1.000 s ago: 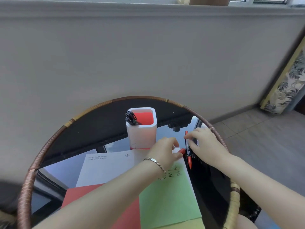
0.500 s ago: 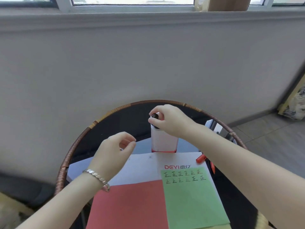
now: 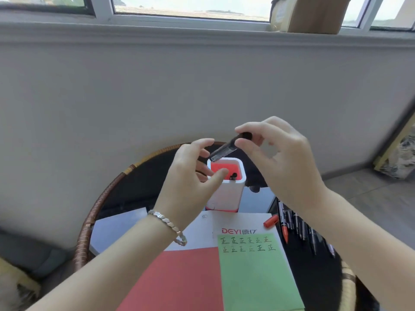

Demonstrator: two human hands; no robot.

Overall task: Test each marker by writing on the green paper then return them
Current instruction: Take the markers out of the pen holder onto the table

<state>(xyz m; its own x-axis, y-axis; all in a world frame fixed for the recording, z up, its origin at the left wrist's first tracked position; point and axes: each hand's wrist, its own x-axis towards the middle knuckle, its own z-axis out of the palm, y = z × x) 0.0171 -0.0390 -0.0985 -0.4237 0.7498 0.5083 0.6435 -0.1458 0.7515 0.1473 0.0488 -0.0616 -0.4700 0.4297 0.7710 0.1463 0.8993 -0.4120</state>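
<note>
My right hand point(image 3: 283, 162) pinches the upper end of a black marker point(image 3: 226, 148) and holds it slanted in the air above the white pen holder point(image 3: 225, 194). My left hand point(image 3: 190, 182) is open, fingers spread around the marker's lower end without gripping it. One more black marker point(image 3: 233, 176) stands inside the holder, whose inside is red. The green paper point(image 3: 256, 274) lies at the front right, with two rows of written characters along its top. A red marker point(image 3: 284, 230) and its loose red cap point(image 3: 270, 221) lie right of the paper, beside several dark markers point(image 3: 303, 230).
A red sheet point(image 3: 179, 281) lies left of the green paper, over a white printed sheet point(image 3: 238, 223). The round dark table has a woven rattan rim point(image 3: 94, 212). A grey wall stands behind it, with a cardboard box point(image 3: 312, 14) on the windowsill.
My right hand has pulled a black marker up out of the holder and tilted it. My left hand has risen from the table to meet its lower end. The view has tilted upward.
</note>
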